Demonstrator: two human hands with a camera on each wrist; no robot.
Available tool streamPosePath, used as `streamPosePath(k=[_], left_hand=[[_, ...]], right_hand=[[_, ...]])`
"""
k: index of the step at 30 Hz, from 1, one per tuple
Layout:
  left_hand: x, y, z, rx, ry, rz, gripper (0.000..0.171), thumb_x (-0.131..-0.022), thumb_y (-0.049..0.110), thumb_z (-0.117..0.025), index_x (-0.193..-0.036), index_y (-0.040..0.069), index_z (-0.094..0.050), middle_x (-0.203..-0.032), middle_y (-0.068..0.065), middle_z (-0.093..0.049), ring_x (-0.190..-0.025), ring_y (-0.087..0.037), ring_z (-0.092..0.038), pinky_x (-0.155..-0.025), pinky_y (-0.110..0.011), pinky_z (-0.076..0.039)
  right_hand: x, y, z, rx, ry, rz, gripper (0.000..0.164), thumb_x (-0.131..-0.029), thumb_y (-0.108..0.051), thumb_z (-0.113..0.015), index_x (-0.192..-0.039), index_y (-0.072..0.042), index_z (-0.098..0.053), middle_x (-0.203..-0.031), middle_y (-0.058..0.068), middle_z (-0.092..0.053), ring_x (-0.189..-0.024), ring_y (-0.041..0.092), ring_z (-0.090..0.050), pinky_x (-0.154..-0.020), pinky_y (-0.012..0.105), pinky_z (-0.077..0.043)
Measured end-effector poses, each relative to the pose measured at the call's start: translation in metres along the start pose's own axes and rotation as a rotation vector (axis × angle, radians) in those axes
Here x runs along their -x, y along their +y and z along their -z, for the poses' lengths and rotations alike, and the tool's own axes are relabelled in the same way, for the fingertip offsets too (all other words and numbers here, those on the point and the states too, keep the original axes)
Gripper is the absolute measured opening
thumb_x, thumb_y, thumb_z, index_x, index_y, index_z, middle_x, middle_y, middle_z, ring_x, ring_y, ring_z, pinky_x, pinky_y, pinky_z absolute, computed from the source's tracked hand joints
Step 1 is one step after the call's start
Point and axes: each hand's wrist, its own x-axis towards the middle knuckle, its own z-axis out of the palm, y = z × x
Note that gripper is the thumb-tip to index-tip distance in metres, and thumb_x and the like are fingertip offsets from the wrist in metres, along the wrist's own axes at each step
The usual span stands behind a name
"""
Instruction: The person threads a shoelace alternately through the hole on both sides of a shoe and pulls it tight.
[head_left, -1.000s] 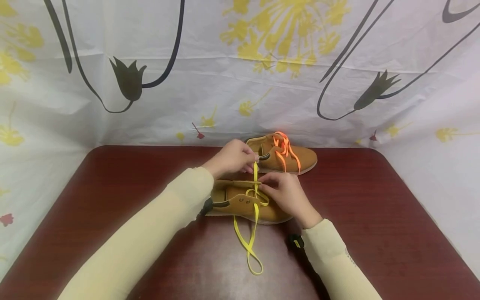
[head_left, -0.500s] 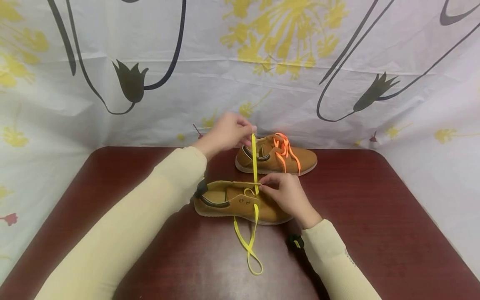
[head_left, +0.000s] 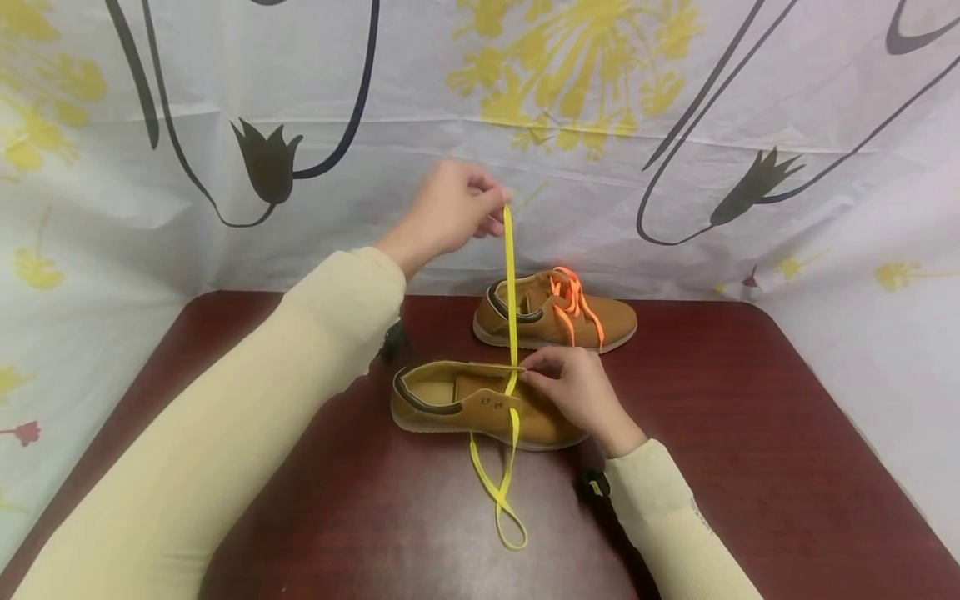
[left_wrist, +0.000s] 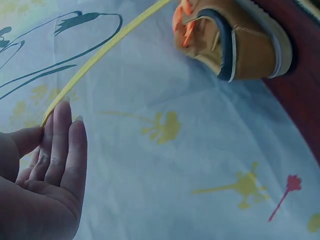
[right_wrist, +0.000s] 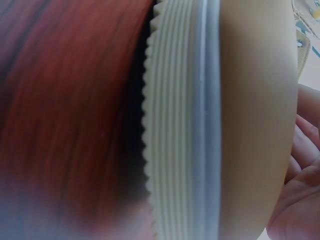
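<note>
Tension on the yellow lace (head_left: pixel 511 275) appears the main hazard: an over-hard pull by the left hand (head_left: pixel 450 207) could draw the slack loop (head_left: pixel 501 497) up through the yellow-laced shoe (head_left: pixel 474 416), leaving the ends uneven, while a weak pinch could let the raised end drop. Should the right hand (head_left: pixel 577 385) lose its hold, the shoe may lift or tilt with the pull. High above the yellow-laced shoe, the left thumb and fingertips pinch the lace, the strand running straight down to the far eyelet flap (head_left: pixel 487 365). At the shoe's far side, the right thumb and fingers pinch that flap's edge, just beside the lace; the right wrist view hides the fingertips. Which eyelet the strand passes cannot be told. The loop lies on the table (head_left: pixel 360 517) in front of the yellow-laced shoe; the orange-laced shoe (head_left: pixel 538 332) stands behind it.
</note>
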Motion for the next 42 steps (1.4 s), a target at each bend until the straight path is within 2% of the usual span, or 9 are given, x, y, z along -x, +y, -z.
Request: streamPosePath(k=[7,14,21,24,29,32,35,38,42], left_hand=[[0.0,0.027,0.016,-0.068,0.041,-0.016,0.025,-0.103,0.023,-0.058,-0.108,0.001,-0.068,-0.085,-0.004,-0.066,-0.075,-0.011,-0.071,-0.079,-0.023,-0.059],[-0.002,0.045,0.027,-0.078,0.133,-0.068,0.026,-0.103,0.023,-0.057,-0.114,0.002,-0.069,-0.083,0.0,-0.068,-0.074,-0.01,-0.07,-0.078,-0.023,-0.059],[-0.002,0.063,0.045,-0.076,0.208,-0.118,0.029,-0.104,0.027,-0.057,-0.118,0.004,-0.068,-0.083,0.005,-0.067,-0.076,-0.009,-0.07,-0.082,-0.023,-0.058],[-0.001,0.071,0.053,-0.049,0.245,-0.134,0.028,-0.103,0.027,-0.058,-0.116,0.005,-0.068,-0.084,0.005,-0.068,-0.076,-0.008,-0.07,-0.083,-0.023,-0.058],[0.001,0.079,0.063,0.051,0.302,-0.162,0.02,-0.102,0.025,-0.059,-0.114,0.01,-0.063,-0.086,0.004,-0.066,-0.072,-0.009,-0.068,-0.084,-0.025,-0.057],[0.003,0.082,0.069,0.075,0.325,-0.176,0.02,-0.102,0.024,-0.059,-0.119,0.013,-0.061,-0.09,0.005,-0.066,-0.073,-0.008,-0.067,-0.086,-0.024,-0.057],[0.007,0.084,0.073,0.09,0.318,-0.17,0.022,-0.102,0.024,-0.06,-0.122,0.015,-0.062,-0.095,0.004,-0.067,-0.077,-0.009,-0.067,-0.089,-0.025,-0.056],[0.012,0.081,0.072,0.067,0.276,-0.172,0.02,-0.102,0.026,-0.06,-0.117,0.013,-0.063,-0.095,0.004,-0.067,-0.079,-0.011,-0.069,-0.088,-0.026,-0.056],[0.02,0.071,0.063,-0.055,0.197,-0.203,0.022,-0.101,0.028,-0.062,-0.109,0.009,-0.069,-0.094,0.003,-0.069,-0.082,-0.013,-0.07,-0.085,-0.026,-0.057]], right_hand=[[0.001,0.001,0.0,0.004,-0.001,0.009,0.004,-0.088,-0.012,-0.078,-0.09,-0.015,-0.08,-0.087,-0.004,-0.077,-0.086,0.012,-0.072,-0.08,0.034,-0.057],[0.001,0.002,-0.002,0.007,0.001,0.022,0.004,-0.088,-0.012,-0.078,-0.09,-0.015,-0.079,-0.087,-0.004,-0.077,-0.087,0.012,-0.071,-0.081,0.035,-0.057],[-0.001,0.004,-0.005,0.013,0.005,0.038,0.005,-0.087,-0.012,-0.078,-0.09,-0.015,-0.08,-0.086,-0.005,-0.077,-0.086,0.011,-0.071,-0.08,0.034,-0.057],[-0.001,0.004,-0.005,0.015,0.006,0.036,0.005,-0.087,-0.011,-0.078,-0.09,-0.015,-0.08,-0.086,-0.006,-0.077,-0.085,0.011,-0.071,-0.08,0.034,-0.057],[-0.001,0.002,-0.005,0.01,0.0,0.032,0.004,-0.088,-0.012,-0.078,-0.09,-0.015,-0.08,-0.087,-0.005,-0.077,-0.086,0.012,-0.071,-0.081,0.035,-0.057],[-0.002,0.0,-0.005,0.007,-0.001,0.027,0.004,-0.088,-0.013,-0.078,-0.091,-0.015,-0.08,-0.087,-0.004,-0.077,-0.086,0.012,-0.071,-0.081,0.035,-0.057],[-0.002,0.0,-0.006,0.008,0.0,0.025,0.004,-0.088,-0.013,-0.078,-0.091,-0.015,-0.08,-0.087,-0.004,-0.077,-0.087,0.012,-0.071,-0.081,0.035,-0.057],[-0.002,0.0,-0.006,0.006,0.003,0.03,0.004,-0.088,-0.012,-0.078,-0.09,-0.016,-0.08,-0.087,-0.004,-0.077,-0.086,0.012,-0.071,-0.081,0.035,-0.057],[-0.002,0.001,-0.005,-0.001,-0.007,0.032,0.005,-0.088,-0.013,-0.078,-0.09,-0.017,-0.079,-0.087,-0.005,-0.077,-0.087,0.011,-0.071,-0.082,0.035,-0.057]])
